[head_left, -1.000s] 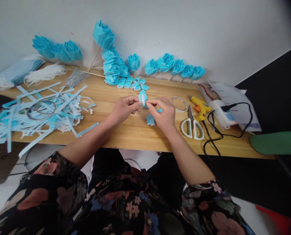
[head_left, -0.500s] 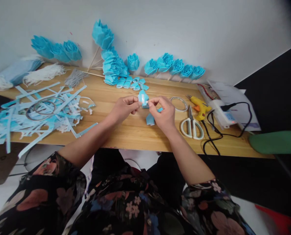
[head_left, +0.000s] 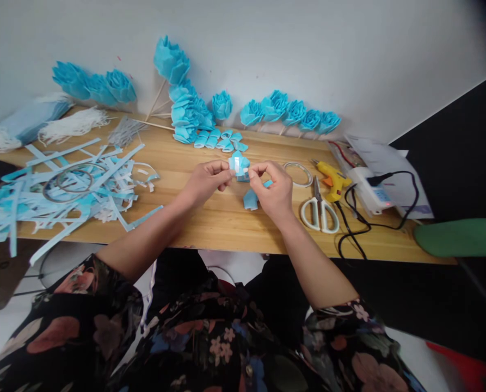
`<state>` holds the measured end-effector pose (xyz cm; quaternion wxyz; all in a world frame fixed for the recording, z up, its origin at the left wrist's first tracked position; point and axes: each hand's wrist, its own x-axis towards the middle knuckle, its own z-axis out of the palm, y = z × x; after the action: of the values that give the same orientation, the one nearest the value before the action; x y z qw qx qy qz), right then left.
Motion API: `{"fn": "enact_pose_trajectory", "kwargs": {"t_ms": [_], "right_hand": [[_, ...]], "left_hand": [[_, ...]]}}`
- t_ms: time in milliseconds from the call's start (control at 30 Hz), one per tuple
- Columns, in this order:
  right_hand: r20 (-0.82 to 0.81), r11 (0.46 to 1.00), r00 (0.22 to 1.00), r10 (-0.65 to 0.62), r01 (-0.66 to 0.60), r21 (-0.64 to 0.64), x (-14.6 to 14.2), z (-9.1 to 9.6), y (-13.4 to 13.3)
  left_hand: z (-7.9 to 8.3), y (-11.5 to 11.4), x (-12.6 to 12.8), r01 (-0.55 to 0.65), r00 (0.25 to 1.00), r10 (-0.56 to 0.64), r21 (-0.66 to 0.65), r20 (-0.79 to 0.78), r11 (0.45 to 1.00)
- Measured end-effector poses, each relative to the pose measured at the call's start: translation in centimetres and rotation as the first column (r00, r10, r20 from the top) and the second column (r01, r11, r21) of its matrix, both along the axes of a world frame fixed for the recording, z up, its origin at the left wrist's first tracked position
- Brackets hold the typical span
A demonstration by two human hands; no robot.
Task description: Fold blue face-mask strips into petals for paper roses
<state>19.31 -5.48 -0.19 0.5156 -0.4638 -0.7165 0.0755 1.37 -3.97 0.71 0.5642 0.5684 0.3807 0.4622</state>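
Both my hands meet above the middle of the wooden table (head_left: 226, 228). My left hand (head_left: 207, 182) pinches a small folded blue paper petal (head_left: 238, 163) from the left. My right hand (head_left: 272, 190) pinches the same petal from the right, at a small white strip on it. Another blue paper piece (head_left: 250, 200) lies on the table just under my right hand. A row of small curled blue petals (head_left: 220, 140) lies behind my hands.
Finished blue paper flowers (head_left: 291, 111) lean on the wall at the back. A heap of blue paper strips (head_left: 63, 185) fills the left. To the right lie a tape ring (head_left: 297, 173), white scissors (head_left: 320, 209), a yellow glue gun (head_left: 333, 177) and a black cable (head_left: 357, 228).
My hands stay together on the petal; my fingers have shifted a little and the petal has turned slightly. Nothing else has moved.
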Motion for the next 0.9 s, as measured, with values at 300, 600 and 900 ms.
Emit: {"fn": "enact_pose_trajectory", "kwargs": {"t_ms": [300,600,900], "right_hand": [[-0.354,0.965,0.925,0.134,-0.203,-0.165,0.7,-0.7,0.7],[-0.41,0.847,0.878,0.246,-0.401,-0.349,0.6,-0.9,0.9],[-0.396,0.835,0.874,0.282,-0.427,-0.348,0.4,-0.9,0.8]], "left_hand": [[-0.3,0.2,0.0,0.021,0.999,-0.02,-0.017,0.039,1.0],[-0.3,0.1,0.0,0.054,0.997,-0.054,-0.005,-0.052,0.999],[-0.2,0.1,0.1,0.042,0.996,-0.042,0.006,-0.074,0.999]]}}
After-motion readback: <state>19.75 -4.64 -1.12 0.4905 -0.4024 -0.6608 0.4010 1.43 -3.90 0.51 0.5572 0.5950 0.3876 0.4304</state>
